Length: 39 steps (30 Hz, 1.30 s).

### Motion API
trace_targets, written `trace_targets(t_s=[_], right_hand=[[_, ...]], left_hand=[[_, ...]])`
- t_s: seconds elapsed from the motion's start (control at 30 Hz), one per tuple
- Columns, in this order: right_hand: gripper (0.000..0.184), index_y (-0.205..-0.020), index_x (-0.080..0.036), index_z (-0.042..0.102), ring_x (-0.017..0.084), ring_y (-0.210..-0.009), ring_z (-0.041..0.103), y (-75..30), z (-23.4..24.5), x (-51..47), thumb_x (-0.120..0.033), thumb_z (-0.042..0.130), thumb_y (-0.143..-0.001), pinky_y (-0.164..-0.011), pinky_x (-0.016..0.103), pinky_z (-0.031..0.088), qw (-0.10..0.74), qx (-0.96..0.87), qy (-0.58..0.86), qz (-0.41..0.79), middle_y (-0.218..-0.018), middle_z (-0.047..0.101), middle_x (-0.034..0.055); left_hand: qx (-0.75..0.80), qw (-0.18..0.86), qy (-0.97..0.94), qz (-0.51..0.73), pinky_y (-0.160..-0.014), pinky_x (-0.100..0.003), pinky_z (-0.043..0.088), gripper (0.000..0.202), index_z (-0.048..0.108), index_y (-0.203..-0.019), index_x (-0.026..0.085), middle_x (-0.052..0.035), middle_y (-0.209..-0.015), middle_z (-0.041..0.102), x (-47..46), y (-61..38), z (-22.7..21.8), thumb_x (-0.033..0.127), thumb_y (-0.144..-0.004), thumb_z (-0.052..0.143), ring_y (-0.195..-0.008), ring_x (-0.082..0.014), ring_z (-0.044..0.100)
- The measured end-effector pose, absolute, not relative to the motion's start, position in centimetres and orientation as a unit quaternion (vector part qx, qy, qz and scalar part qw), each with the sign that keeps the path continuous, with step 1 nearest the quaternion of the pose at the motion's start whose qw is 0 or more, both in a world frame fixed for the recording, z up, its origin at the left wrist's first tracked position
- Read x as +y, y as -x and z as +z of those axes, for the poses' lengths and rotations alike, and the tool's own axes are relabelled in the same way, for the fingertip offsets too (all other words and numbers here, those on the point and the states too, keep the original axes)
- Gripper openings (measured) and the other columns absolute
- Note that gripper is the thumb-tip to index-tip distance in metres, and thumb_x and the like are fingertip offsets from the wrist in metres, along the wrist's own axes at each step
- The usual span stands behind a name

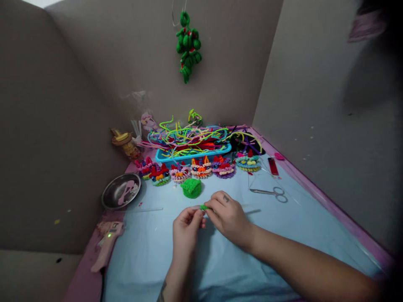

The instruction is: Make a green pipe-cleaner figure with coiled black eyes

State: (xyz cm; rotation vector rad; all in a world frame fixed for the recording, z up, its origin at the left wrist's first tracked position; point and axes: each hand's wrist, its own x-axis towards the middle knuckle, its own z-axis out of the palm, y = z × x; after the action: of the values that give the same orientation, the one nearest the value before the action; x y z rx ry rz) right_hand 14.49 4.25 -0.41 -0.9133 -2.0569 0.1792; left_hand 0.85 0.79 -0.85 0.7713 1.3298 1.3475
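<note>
Head view: left hand [185, 228] and right hand [229, 216] meet over the blue mat [151, 251], fingertips of both pinched tight on a small green chenille bit [204, 207]. Green coil [191, 188] lies just at its 12 o'clock, scissors [270, 193] at 2 o'clock. Risk: the hold is tiny, so the bit may slip or spring loose. The glue gun [107, 245] at 8 o'clock shows a light and is probably hot.

We pinch a small green pipe-cleaner piece [204, 207] between our left hand [186, 228] and right hand [229, 216] over the pale blue mat [151, 251]. A green woven shape [191, 188] lies just beyond, before a row of colourful figures [201, 167]. Scissors [271, 193] rest to the right.
</note>
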Motion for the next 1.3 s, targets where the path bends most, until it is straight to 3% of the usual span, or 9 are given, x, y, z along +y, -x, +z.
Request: trace_targets(t_s=[0.3, 0.4, 0.53, 0.63, 0.77, 1.07, 1.3], right_hand=[[0.017, -0.074, -0.019, 0.057, 0.02, -0.073, 0.051, -14.2, -0.9, 4.2, -0.011, 0.048, -0.086, -0.064, 0.031, 0.044, 0.432, -0.827, 0.359, 0.042, -0.073, 0.054, 0.0055], [0.012, -0.09, -0.018, 0.058, 0.022, -0.084, 0.054, -14.2, -0.9, 4.4, -0.012, 0.052, -0.082, -0.072, 0.034, 0.047, 0.411, -0.832, 0.365, 0.076, -0.089, 0.058, 0.0089], [0.031, -0.113, -0.016, 0.052, 0.021, -0.088, 0.058, -14.3, -1.0, 4.7, -0.018, 0.055, -0.082, -0.074, 0.033, 0.048, 0.371, -0.843, 0.354, 0.163, -0.098, 0.062, 0.0093], [0.018, -0.103, -0.018, 0.057, 0.017, -0.079, 0.059, -14.4, -1.1, 4.8, -0.016, 0.048, -0.087, -0.07, 0.028, 0.047, 0.355, -0.843, 0.339, 0.219, -0.086, 0.063, 0.0049], [0.014, -0.089, -0.018, 0.061, 0.015, -0.073, 0.058, -14.5, -0.9, 4.8, -0.016, 0.047, -0.089, -0.067, 0.026, 0.043, 0.373, -0.831, 0.347, 0.223, -0.077, 0.061, 0.0032], [0.017, -0.086, -0.018, 0.062, 0.014, -0.067, 0.057, -14.5, -0.8, 4.9, -0.017, 0.046, -0.09, -0.062, 0.025, 0.042, 0.387, -0.828, 0.347, 0.208, -0.072, 0.062, 0.0027], [0.014, -0.092, -0.018, 0.064, 0.016, -0.073, 0.059, -14.6, -1.0, 4.9, -0.017, 0.05, -0.089, -0.068, 0.027, 0.044, 0.416, -0.827, 0.35, 0.144, -0.076, 0.065, 0.0041]], left_hand=[[0.585, 0.455, -0.384, 0.551, -0.052, -0.022, 0.043, 0.027, 0.07, -0.075, 0.014, -0.001, -0.063, 0.064, 0.6, -1.0, -0.4, 0.039, -0.067, 0.071, -0.05, -0.0099, 0.052], [0.591, 0.425, -0.395, 0.561, -0.05, -0.021, 0.041, 0.024, 0.067, -0.078, 0.015, 0.0003, -0.065, 0.062, 0.7, -0.7, -0.5, 0.038, -0.071, 0.067, -0.05, -0.009, 0.05], [0.599, 0.382, -0.41, 0.572, -0.051, -0.021, 0.04, 0.021, 0.065, -0.084, 0.016, -0.0006, -0.07, 0.062, 0.7, 0.0, -1.0, 0.034, -0.075, 0.062, -0.053, -0.0099, 0.049], [0.602, 0.367, -0.423, 0.569, -0.058, -0.022, 0.043, 0.019, 0.066, -0.084, 0.016, -0.0026, -0.075, 0.064, 0.6, 0.4, -1.1, 0.033, -0.075, 0.062, -0.063, -0.0132, 0.056], [0.613, 0.389, -0.407, 0.555, -0.059, -0.024, 0.044, 0.026, 0.067, -0.093, 0.016, -0.0025, -0.075, 0.065, 0.5, 0.5, -0.9, 0.033, -0.072, 0.065, -0.065, -0.0145, 0.057], [0.618, 0.396, -0.437, 0.52, -0.049, -0.02, 0.04, 0.02, 0.067, -0.081, 0.016, -0.0014, -0.071, 0.063, 0.3, 0.9, -0.4, 0.034, -0.074, 0.064, -0.056, -0.0108, 0.049], [0.614, 0.409, -0.395, 0.547, -0.045, -0.018, 0.039, 0.023, 0.067, -0.078, 0.015, 0.0007, -0.063, 0.06, 0.1, 0.2, -0.3, 0.037, -0.073, 0.066, -0.05, -0.0083, 0.046]])
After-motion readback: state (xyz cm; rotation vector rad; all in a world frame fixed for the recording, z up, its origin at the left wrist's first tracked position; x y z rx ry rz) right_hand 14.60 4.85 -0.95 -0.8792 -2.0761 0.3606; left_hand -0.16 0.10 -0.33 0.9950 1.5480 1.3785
